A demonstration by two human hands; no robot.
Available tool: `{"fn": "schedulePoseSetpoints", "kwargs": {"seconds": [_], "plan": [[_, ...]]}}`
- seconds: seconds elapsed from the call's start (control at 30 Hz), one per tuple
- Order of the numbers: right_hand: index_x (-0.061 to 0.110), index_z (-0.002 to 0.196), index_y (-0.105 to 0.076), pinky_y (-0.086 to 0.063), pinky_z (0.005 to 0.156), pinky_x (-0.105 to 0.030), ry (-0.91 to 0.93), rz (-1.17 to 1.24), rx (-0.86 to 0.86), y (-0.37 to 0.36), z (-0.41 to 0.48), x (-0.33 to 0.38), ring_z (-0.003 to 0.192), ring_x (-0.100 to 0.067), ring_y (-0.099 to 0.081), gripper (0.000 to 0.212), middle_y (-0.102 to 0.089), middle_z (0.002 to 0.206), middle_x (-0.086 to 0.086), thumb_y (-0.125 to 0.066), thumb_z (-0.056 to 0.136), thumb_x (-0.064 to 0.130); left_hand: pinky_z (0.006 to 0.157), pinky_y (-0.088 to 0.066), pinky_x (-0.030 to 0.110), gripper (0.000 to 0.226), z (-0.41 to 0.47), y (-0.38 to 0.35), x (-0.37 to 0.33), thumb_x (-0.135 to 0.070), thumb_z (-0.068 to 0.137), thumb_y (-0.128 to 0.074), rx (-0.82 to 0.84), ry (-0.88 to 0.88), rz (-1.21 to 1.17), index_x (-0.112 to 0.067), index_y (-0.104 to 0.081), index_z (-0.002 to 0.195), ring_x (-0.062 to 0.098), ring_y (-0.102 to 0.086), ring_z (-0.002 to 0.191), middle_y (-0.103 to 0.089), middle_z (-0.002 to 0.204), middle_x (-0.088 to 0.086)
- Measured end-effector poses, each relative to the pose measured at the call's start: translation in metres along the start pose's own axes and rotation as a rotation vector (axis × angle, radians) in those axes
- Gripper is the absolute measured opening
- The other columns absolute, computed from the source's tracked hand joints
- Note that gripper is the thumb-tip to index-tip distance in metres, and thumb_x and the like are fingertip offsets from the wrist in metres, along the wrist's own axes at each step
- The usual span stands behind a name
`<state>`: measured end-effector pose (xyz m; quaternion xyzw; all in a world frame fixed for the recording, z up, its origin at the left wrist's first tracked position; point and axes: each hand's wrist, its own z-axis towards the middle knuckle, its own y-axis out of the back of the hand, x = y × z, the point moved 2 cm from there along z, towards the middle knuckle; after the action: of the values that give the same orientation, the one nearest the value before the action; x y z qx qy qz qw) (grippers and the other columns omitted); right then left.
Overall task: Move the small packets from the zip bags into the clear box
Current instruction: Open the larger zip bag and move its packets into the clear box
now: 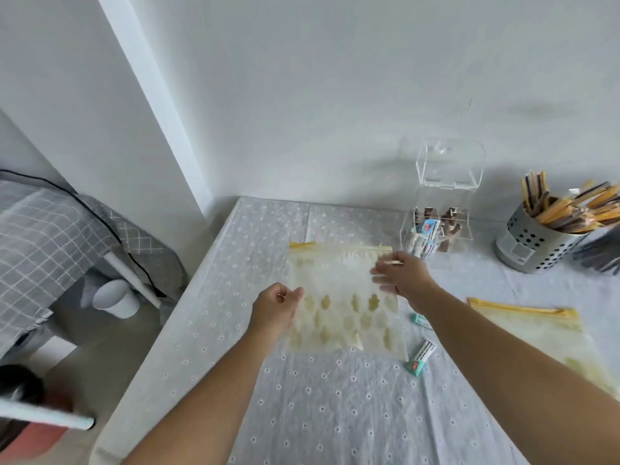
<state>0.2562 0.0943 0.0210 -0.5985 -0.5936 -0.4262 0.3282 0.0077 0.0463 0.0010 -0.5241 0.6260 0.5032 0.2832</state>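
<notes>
A clear zip bag with a yellow zipper and yellow printed shapes lies in the middle of the table. My left hand pinches its left edge. My right hand grips its upper right side, fingers blurred. Two small teal-and-white packets lie to the right of the bag: one by its lower right corner, one partly hidden under my right forearm. The clear box stands at the back with its lid up, holding brown and blue-white packets. A second zip bag lies flat at the right.
A perforated metal cup full of long yellow and brown stick packets stands at the back right. The table has a white eyelet cloth; its left edge drops to the floor, where a white cup stands. A wall runs behind.
</notes>
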Motion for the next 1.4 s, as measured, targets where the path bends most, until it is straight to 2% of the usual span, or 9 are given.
{"fn": "schedulePoseSetpoints", "kwargs": {"seconds": [0.13,0.2,0.3,0.47,0.6,0.73,1.0,1.1,1.4], "plan": [[0.015,0.137,-0.041,-0.047,0.093,-0.041,-0.025,-0.259,-0.1,-0.015,0.003,-0.025,0.108,-0.028,-0.059,0.053,-0.058,0.127,-0.011,-0.061,0.09,0.031,0.073,-0.044,0.03,0.032,0.016,0.0,0.02,-0.042,0.091,-0.055,-0.044,0.062,0.259,-0.014,-0.056,0.103,0.022,-0.058,0.081,-0.06,0.091,0.004],[0.019,0.14,-0.035,-0.041,0.103,-0.042,0.077,-0.566,-0.152,-0.022,-0.006,-0.031,0.126,-0.029,-0.047,0.055,-0.049,0.141,-0.008,-0.056,0.092,0.034,0.09,-0.045,0.034,0.046,0.018,0.003,0.025,-0.041,0.091,-0.055,-0.1,-0.012,0.427,-0.013,-0.047,0.127,0.024,-0.056,0.11,-0.057,0.117,0.007],[0.021,0.141,-0.035,-0.033,0.111,-0.041,0.333,-0.867,-0.149,-0.043,-0.024,-0.039,0.136,-0.025,-0.034,0.051,-0.041,0.147,-0.003,-0.051,0.094,0.033,0.101,-0.04,0.04,0.051,0.01,-0.006,0.023,-0.034,0.091,-0.054,-0.151,-0.285,0.673,-0.014,-0.041,0.136,0.026,-0.046,0.124,-0.046,0.138,0.005],[0.025,0.151,-0.011,-0.008,0.122,-0.036,0.405,-1.174,0.159,-0.078,-0.028,-0.078,0.149,-0.015,-0.003,0.058,-0.004,0.161,0.003,-0.026,0.099,0.045,0.117,-0.019,0.034,0.056,0.007,-0.04,0.043,-0.04,0.1,-0.027,0.161,-0.454,1.022,-0.016,-0.017,0.15,0.016,-0.015,0.145,-0.012,0.159,-0.001],[0.033,0.149,0.007,0.011,0.118,-0.031,0.461,-1.31,0.189,-0.072,-0.019,-0.11,0.145,-0.013,0.018,0.078,0.015,0.159,0.007,0.012,0.08,0.068,0.12,0.0,0.035,0.067,0.014,-0.04,0.068,-0.056,0.094,-0.004,0.214,-0.434,1.154,-0.022,0.007,0.15,0.012,0.009,0.147,0.009,0.16,-0.006],[0.038,0.145,0.016,0.015,0.114,-0.033,0.492,-1.343,0.162,-0.068,-0.015,-0.117,0.145,-0.017,0.02,0.07,0.019,0.157,0.008,0.008,0.081,0.066,0.118,0.003,0.038,0.089,0.016,-0.04,0.076,-0.064,0.074,0.026,0.16,-0.486,1.158,-0.024,0.004,0.15,0.015,0.007,0.147,0.005,0.16,-0.006],[0.03,0.149,0.013,0.009,0.117,-0.034,0.452,-1.382,0.316,-0.059,-0.016,-0.103,0.146,-0.017,0.017,0.086,0.018,0.158,0.004,0.011,0.073,0.071,0.118,0.007,0.038,0.072,0.017,-0.039,0.065,-0.063,0.087,0.007,0.255,-0.382,1.216,-0.025,0.017,0.147,0.014,0.017,0.145,0.018,0.158,-0.006],[0.025,0.152,-0.002,0.0,0.12,-0.035,0.417,-1.375,0.364,-0.041,-0.022,-0.091,0.149,-0.015,0.004,0.069,0.003,0.161,0.004,-0.02,0.094,0.058,0.119,0.007,0.037,0.066,0.012,-0.042,0.049,-0.051,0.098,-0.019,0.247,-0.388,1.245,-0.02,0.007,0.15,0.014,0.015,0.146,0.011,0.16,-0.004],[0.028,0.148,-0.025,-0.017,0.119,-0.033,0.309,-1.204,0.04,0.117,-0.042,-0.068,0.147,-0.01,-0.014,0.056,-0.018,0.159,0.009,-0.042,0.097,0.041,0.119,0.005,0.035,0.065,-0.021,-0.138,-0.028,-0.046,0.099,-0.027,0.286,-0.591,1.182,-0.018,-0.001,0.151,0.015,0.012,0.147,0.01,0.16,-0.002]]}}
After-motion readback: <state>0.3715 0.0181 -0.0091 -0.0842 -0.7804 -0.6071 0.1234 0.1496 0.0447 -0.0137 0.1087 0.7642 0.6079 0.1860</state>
